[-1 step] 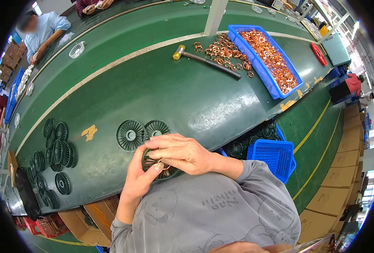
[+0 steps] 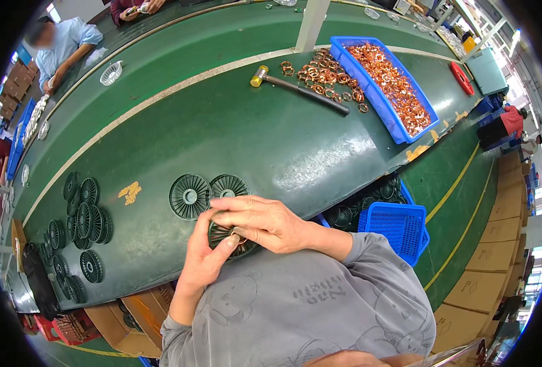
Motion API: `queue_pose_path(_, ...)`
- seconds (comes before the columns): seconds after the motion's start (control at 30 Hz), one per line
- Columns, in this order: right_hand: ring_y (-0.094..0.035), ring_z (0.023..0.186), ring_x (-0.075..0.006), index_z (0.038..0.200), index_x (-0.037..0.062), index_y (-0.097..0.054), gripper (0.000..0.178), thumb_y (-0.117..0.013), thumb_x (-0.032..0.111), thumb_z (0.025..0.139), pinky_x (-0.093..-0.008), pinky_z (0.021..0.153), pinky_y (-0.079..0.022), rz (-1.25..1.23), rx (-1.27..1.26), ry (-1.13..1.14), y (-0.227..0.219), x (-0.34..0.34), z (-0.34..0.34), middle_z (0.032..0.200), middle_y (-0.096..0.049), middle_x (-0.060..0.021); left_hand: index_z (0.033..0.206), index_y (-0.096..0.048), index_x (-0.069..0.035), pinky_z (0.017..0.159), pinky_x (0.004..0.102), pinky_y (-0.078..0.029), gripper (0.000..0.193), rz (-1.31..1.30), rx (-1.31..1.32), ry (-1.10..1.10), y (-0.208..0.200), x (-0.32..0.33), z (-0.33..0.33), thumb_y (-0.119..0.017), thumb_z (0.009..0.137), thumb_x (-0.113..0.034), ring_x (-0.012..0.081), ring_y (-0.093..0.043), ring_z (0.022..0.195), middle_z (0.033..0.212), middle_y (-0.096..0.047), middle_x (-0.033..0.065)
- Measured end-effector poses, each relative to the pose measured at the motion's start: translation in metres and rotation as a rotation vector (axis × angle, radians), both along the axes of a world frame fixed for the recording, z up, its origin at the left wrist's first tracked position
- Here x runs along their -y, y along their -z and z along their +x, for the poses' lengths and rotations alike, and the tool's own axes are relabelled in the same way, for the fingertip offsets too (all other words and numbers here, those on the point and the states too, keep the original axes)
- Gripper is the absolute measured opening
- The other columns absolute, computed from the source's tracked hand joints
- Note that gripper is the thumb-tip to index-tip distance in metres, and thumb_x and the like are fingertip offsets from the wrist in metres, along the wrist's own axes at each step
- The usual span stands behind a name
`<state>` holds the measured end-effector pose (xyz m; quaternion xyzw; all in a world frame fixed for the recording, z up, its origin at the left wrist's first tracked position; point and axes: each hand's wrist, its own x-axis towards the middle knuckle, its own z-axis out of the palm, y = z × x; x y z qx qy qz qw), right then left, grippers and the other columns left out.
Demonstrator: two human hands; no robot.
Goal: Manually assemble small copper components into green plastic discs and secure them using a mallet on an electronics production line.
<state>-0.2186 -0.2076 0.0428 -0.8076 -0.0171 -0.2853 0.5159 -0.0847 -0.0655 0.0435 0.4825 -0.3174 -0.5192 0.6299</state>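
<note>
Hands [image 2: 274, 224] — on green wheel [image 2: 218, 232], at copper ring [image 2: 242, 240]

Hands, two, bare, held close together before the torso [image 2: 301, 300]. Left hand [image 2: 205, 257]: raised from the left wrist [image 2: 189, 282], its fingers bent and partly covered by those of the right; left thumb [image 2: 225, 246] slanted up and to the right, spread from the fingers. Right hand [image 2: 271, 226]: back turned upward, long fingers [image 2: 246, 207] laid leftward, nearly straight and close together, tips brought to the left fingers; a lower digit is angled toward the left thumb tip. Left forearm [image 2: 183, 301]: short, steeply raised, bared below a grey sleeve. Right forearm [image 2: 327, 240]: set across from the right, likewise bared, its elbow covered in grey.
</note>
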Motion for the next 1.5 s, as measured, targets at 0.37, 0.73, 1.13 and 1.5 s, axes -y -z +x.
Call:
queue_pose_path(0.37, -0.063, 0.099, -0.0202, 0.115, 0.0024, -0.063, 0.033, -0.067, 0.011, 0.084, -0.0312, 0.088, -0.049, -0.038, -0.257, 0.399, -0.005, 0.066, -0.034, 0.111, -0.066, -0.0103, 0.126, -0.046, 0.001, 0.080, 0.0348, -0.050, 0.046, -0.143, 1.030, -0.267, -0.003, 0.000, 0.008, -0.065, 0.085, -0.006, 0.0307, -0.065, 0.090, 0.105, -0.063, 0.0188)
queue_pose_path(0.73, -0.064, 0.094, -0.0368, 0.113, -0.0004, -0.062, 0.042, -0.064, 0.031, 0.085, -0.0421, 0.083, -0.049, -0.537, -0.707, 1.352, 0.027, 0.237, -0.115, 0.099, -0.067, -0.0220, 0.124, -0.054, -0.007, 0.078, 0.0380, -0.047, 0.041, 0.172, 1.451, -0.847, 0.025, 0.000, 0.058, -0.061, 0.084, -0.001, 0.0298, -0.060, 0.085, 0.101, -0.064, 0.0134)
queue_pose_path(1.13, -0.062, 0.068, -0.0350, 0.093, 0.0030, -0.061, 0.026, -0.056, 0.029, 0.094, -0.0437, 0.064, -0.048, -0.446, -0.541, 1.268, 0.081, 0.276, -0.149, 0.074, -0.064, -0.0176, 0.112, -0.061, -0.007, 0.093, 0.0476, -0.039, 0.040, 0.301, 1.630, -0.989, 0.017, -0.031, 0.122, -0.072, 0.078, -0.026, 0.0378, -0.047, 0.111, 0.123, -0.053, 0.0198)
queue_pose_path(1.5, -0.059, 0.078, -0.0368, 0.081, 0.0037, -0.060, 0.025, -0.062, 0.027, 0.088, -0.0460, 0.068, -0.048, -0.710, -0.665, 1.282, 0.057, 0.208, -0.133, 0.082, -0.061, -0.0175, 0.134, -0.049, -0.015, 0.097, 0.0553, -0.038, 0.079, 1.433, 1.222, -1.011, 0.013, -0.085, 0.226, -0.040, 0.083, -0.074, 0.0410, -0.052, 0.118, 0.124, -0.057, 0.0223)
